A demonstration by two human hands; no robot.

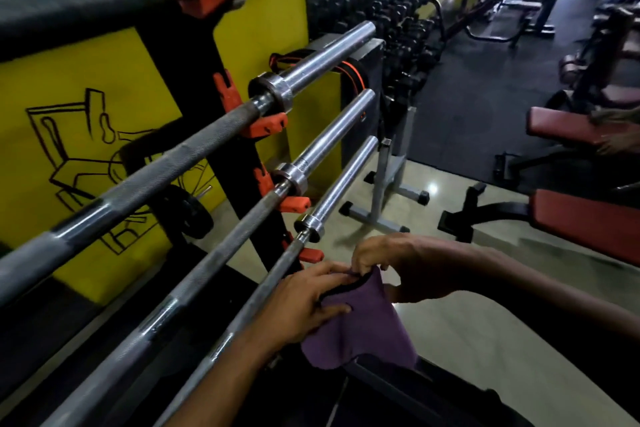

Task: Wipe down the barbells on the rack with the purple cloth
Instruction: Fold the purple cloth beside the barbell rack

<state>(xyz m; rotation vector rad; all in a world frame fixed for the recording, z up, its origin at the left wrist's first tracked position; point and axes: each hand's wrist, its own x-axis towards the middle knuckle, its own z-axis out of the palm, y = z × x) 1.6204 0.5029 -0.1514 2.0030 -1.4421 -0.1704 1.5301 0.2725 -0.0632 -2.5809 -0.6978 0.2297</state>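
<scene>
left hand [304,302] + right hand [384,262] pinch purple cloth [363,326] | beside lowest barbell [242,312] (racked)

A black upright steel rack [194,55] with orange plastic hooks [265,125] carries four long steel barbells [194,149], stacked one above another, each shaft resting in a hook

The purple cloth [363,322] pinched between the fingers of both hands is soft and matt, with a dark stitched edge. Just left of the fingers, the lowest barbell [263,288] is grey metal with a rough knurled grip; beyond them its sleeve [343,180] is smooth, shiny chrome. The rack hooks [311,255] look like matt orange plastic.
</scene>
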